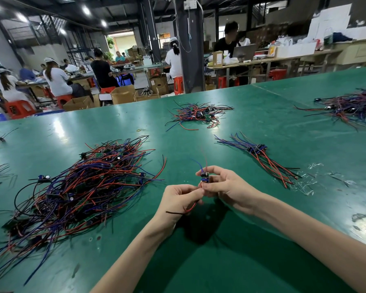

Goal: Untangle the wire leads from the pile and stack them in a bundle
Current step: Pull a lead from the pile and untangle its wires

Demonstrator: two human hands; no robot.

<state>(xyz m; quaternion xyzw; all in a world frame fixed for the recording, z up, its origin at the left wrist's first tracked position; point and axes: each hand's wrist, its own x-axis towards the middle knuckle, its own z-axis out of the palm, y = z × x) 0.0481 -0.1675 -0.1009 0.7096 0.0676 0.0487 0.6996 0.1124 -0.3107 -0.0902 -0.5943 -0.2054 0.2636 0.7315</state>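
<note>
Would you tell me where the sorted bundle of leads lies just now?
In the head view, the bundle lies on the green table right of centre, beyond the right hand, beside clear plastic scraps.

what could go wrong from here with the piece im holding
1. The right hand pinches the small blue and black component while the left hand pinches its thin red and black wire leads; a hard pull might strain where they join.
2. The big tangled pile of red, blue and black wires lies close on the left; dangling leads could snag in it.
</note>
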